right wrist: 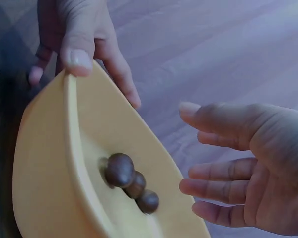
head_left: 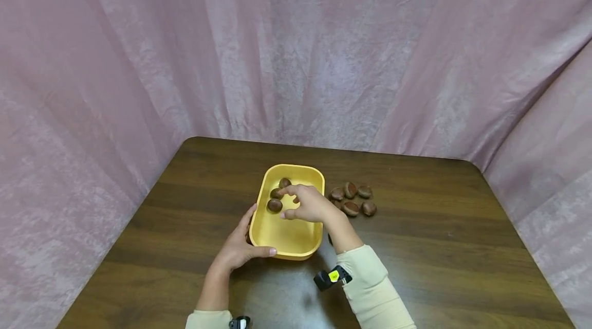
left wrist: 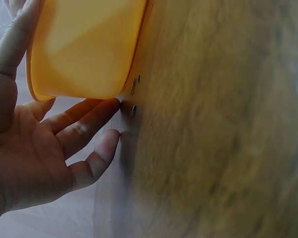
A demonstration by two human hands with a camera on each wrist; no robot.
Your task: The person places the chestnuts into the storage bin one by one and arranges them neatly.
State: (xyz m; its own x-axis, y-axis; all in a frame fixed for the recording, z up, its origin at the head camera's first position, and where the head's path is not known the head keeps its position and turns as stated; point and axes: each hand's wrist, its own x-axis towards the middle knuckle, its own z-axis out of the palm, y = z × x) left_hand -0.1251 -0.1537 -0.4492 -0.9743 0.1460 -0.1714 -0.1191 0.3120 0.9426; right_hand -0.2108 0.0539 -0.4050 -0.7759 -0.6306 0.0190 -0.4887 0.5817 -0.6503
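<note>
A yellow rectangular container (head_left: 287, 244) lies on the table, tilted in the right wrist view. My left hand (head_left: 238, 249) grips its near left corner, with the thumb on the near rim and a fingertip along the left side. Three brown chestnuts (right wrist: 120, 170) sit in a row inside, near the left wall. Over the container, my right hand (head_left: 305, 203) hovers with fingers spread and nothing between them, close to the chestnuts in the head view. In the right wrist view that hand's palm shows bare.
Several more chestnuts (head_left: 350, 208) lie in a cluster on the wooden table (head_left: 444, 247), just right of the container. One dark piece peeks out beside the right forearm. Pink curtains (head_left: 324, 61) hang behind the table and at both sides.
</note>
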